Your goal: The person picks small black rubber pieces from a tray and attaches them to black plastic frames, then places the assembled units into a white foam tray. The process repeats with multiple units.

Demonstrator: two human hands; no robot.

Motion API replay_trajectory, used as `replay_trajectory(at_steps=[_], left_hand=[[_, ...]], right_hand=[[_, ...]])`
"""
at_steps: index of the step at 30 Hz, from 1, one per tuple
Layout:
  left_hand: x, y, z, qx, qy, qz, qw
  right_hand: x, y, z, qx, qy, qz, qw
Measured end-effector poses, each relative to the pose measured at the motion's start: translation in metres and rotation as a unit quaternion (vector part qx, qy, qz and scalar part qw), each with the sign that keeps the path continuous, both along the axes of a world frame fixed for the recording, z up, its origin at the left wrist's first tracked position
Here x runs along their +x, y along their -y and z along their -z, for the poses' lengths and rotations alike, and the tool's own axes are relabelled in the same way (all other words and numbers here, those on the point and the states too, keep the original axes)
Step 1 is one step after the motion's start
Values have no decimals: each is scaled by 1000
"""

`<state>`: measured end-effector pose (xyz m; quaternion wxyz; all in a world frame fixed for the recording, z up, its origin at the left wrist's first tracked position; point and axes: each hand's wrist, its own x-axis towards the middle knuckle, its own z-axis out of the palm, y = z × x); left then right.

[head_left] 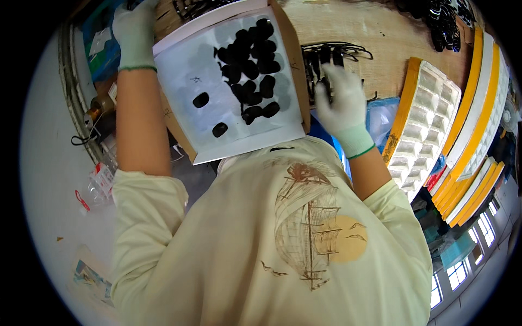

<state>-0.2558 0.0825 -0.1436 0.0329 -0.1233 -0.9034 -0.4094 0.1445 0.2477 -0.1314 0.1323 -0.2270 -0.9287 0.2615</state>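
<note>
My left hand (135, 35), in a white glove with a green cuff, reaches to the upper left edge. Its fingertips run out near the picture's top, beside something dark, so its grip is unclear. Between my arms lies a shallow white-lined cardboard box (187, 122), tilted, with several dark lenses (251, 69) clustered at its right side and two lying apart from the rest. My right hand (343, 103), gloved alike, is right of the box with thumb and fingers apart. Its fingertips are at a group of black eyeglass frames (348, 50) on the wooden table.
White gridded trays with yellow edges (427, 117) stand in a row at the right. More dark frames (443, 24) lie at the far right, others (204, 8) behind the box. Tape rolls (100, 108) and a clear plastic bottle (100, 185) are on the left.
</note>
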Motion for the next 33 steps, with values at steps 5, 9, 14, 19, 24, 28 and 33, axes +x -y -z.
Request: replay_trajectory(at_steps=[5, 9, 14, 19, 24, 28, 33], left_hand=[[123, 50, -65, -53, 37, 75, 995], [223, 115, -76, 151, 268, 168, 937], [247, 166, -93, 213, 436, 187, 854], [242, 171, -86, 210, 404, 229, 860], [254, 159, -107, 75, 331, 376, 862], [256, 154, -120, 61, 307, 401, 861], [261, 153, -127, 53, 318, 402, 857]], right_hand=[[-28, 65, 22, 5, 213, -228, 950], [-41, 85, 40, 88, 334, -219, 913], [-35, 89, 35, 79, 284, -259, 920], [-33, 108, -51, -178, 120, -213, 953], [-29, 155, -106, -421, -98, -14, 902], [-24, 168, -105, -349, -165, 57, 921], [-14, 172, -107, -349, -171, 43, 920]])
